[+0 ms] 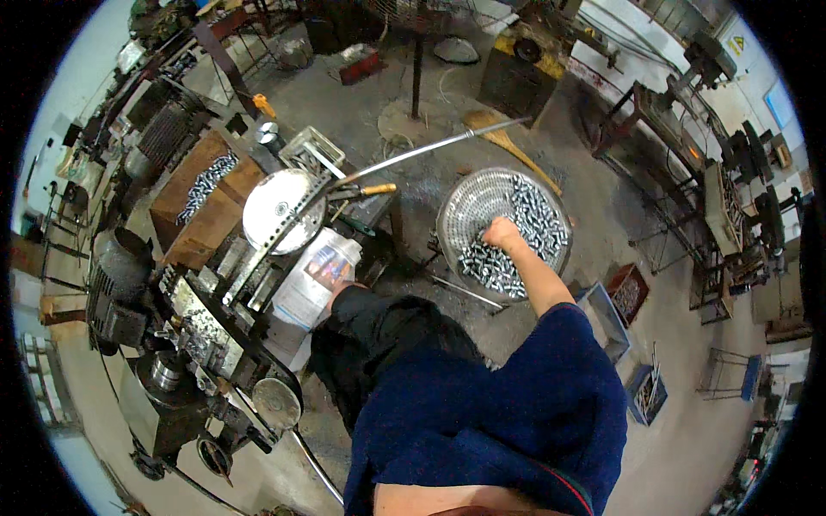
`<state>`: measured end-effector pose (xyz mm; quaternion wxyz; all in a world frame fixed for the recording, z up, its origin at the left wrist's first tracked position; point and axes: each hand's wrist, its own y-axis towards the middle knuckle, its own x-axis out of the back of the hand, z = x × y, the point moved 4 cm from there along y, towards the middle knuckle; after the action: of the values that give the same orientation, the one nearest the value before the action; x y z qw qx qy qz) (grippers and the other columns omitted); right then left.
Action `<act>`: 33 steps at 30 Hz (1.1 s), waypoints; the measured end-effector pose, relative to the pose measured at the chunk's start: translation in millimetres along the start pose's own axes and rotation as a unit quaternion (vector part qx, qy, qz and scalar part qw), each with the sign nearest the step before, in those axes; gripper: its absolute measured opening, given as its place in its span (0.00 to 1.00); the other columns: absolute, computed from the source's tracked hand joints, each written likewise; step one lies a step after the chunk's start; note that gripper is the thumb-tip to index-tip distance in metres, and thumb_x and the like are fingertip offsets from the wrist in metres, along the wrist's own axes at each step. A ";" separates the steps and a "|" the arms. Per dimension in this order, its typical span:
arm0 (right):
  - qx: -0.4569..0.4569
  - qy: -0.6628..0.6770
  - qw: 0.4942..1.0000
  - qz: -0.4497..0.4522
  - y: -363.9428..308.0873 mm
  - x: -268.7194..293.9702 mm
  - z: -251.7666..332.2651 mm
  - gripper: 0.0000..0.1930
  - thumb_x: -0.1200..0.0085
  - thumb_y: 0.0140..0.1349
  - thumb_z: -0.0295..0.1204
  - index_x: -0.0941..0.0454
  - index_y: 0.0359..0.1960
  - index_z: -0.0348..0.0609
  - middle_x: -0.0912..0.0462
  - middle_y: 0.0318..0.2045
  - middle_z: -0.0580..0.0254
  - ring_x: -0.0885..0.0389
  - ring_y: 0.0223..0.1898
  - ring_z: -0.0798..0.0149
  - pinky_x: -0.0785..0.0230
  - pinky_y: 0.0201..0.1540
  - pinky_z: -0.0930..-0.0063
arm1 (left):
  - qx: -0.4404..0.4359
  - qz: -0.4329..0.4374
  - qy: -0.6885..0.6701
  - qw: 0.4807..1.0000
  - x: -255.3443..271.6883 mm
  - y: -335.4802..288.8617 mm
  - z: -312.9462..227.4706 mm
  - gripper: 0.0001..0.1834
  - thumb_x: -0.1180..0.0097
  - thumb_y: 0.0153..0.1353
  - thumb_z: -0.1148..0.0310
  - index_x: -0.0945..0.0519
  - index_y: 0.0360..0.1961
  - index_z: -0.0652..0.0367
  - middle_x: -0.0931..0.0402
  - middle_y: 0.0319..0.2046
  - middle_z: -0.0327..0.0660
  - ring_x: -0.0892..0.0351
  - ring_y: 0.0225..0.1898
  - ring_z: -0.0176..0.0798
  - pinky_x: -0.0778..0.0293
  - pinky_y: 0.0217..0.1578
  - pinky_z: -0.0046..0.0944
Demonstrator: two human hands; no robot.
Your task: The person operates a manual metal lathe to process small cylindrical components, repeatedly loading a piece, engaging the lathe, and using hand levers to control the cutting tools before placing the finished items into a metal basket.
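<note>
My right hand [500, 232] reaches into a round perforated metal basket [465, 199]. Its fingers curl down at the edge of a pile of small shiny metal cylinders [535, 219]; whatever they hold is hidden. My left hand [330, 273] is over a white printed bag [301, 291] beside the machine, and its fingers are blurred. Just beyond the bag is a round white disc-shaped plate [284, 211], with a long metal bar [413, 156] crossing over it. A tool with a wooden handle [377, 189] lies near that bar.
A rusty tray [194, 206] with more metal pieces sits at the left, near a machine [202, 327]. A broom [514, 148] lies behind the basket. Blue bins [605, 311] and a red-brown box [628, 292] stand on the floor at the right. A pedestal [416, 77] rises at the back.
</note>
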<state>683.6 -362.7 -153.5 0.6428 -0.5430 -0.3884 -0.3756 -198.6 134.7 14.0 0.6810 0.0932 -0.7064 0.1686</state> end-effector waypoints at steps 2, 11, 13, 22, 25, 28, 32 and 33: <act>0.018 0.026 0.999 -0.042 -4.3 11.3 7.6 0.16 0.45 0.41 0.39 0.20 0.30 0.40 0.22 0.40 0.45 0.22 0.43 0.52 0.30 0.48 0.65 | -0.006 -0.002 0.009 1.000 9.0 -1.8 1.2 0.26 0.41 0.54 0.60 0.28 0.53 0.58 0.23 0.40 0.50 0.24 0.37 0.46 0.28 0.38 0.41; 0.495 0.299 0.813 -0.062 -143.8 71.2 219.7 0.20 0.43 0.36 0.32 0.19 0.36 0.41 0.26 0.44 0.48 0.24 0.44 0.50 0.31 0.47 0.67 | -0.288 -0.050 -0.456 0.840 116.5 -103.1 -140.7 0.20 0.54 0.64 0.65 0.29 0.50 0.71 0.24 0.40 0.47 0.26 0.41 0.36 0.29 0.42 0.33; 0.641 0.253 0.724 -0.011 -228.2 90.3 298.4 0.23 0.44 0.35 0.31 0.21 0.39 0.40 0.29 0.47 0.47 0.27 0.47 0.48 0.33 0.50 0.66 | -0.318 0.032 -0.480 0.817 127.1 -144.8 -217.6 0.20 0.51 0.62 0.65 0.27 0.48 0.71 0.24 0.42 0.49 0.23 0.39 0.36 0.28 0.41 0.34; 0.846 0.238 0.473 0.070 -408.9 114.3 417.8 0.24 0.45 0.35 0.26 0.27 0.40 0.32 0.33 0.48 0.40 0.31 0.47 0.42 0.35 0.50 0.58 | -0.505 0.070 -0.368 0.778 116.4 -223.8 -334.8 0.15 0.46 0.57 0.62 0.20 0.30 0.67 0.22 0.21 0.45 0.23 0.24 0.35 0.30 0.26 0.34; 0.850 0.214 0.475 0.080 -414.5 109.8 422.8 0.24 0.45 0.35 0.28 0.27 0.40 0.33 0.33 0.49 0.41 0.32 0.48 0.43 0.36 0.50 0.58 | -0.469 0.112 -0.418 0.770 108.1 -221.5 -325.9 0.16 0.46 0.57 0.62 0.21 0.30 0.68 0.23 0.19 0.45 0.24 0.23 0.32 0.31 0.25 0.33; 0.838 0.206 0.494 0.106 -415.1 109.9 426.3 0.23 0.45 0.36 0.29 0.26 0.39 0.35 0.33 0.50 0.43 0.32 0.48 0.44 0.36 0.51 0.58 | -0.434 0.162 -0.477 0.747 94.9 -215.3 -324.5 0.16 0.48 0.59 0.62 0.22 0.27 0.68 0.25 0.16 0.41 0.28 0.21 0.29 0.33 0.22 0.31; 0.856 0.166 0.484 0.071 -414.4 110.4 434.6 0.20 0.44 0.35 0.29 0.23 0.35 0.37 0.27 0.43 0.48 0.29 0.42 0.48 0.33 0.46 0.61 | -0.447 0.130 -0.500 0.730 89.0 -214.1 -323.9 0.19 0.48 0.59 0.59 0.20 0.24 0.66 0.28 0.12 0.44 0.29 0.15 0.34 0.35 0.18 0.35; 0.861 0.153 0.480 0.069 -415.4 111.6 436.7 0.20 0.44 0.34 0.29 0.23 0.35 0.37 0.27 0.43 0.49 0.29 0.42 0.48 0.33 0.45 0.61 | -0.448 0.129 -0.497 0.732 90.8 -212.7 -324.1 0.19 0.48 0.59 0.59 0.20 0.24 0.66 0.28 0.12 0.45 0.29 0.15 0.34 0.35 0.18 0.35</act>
<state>314.3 9.4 164.0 0.8615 0.3239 -0.3736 0.1157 175.0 65.0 132.9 0.1670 -0.2441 -0.9431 -0.1518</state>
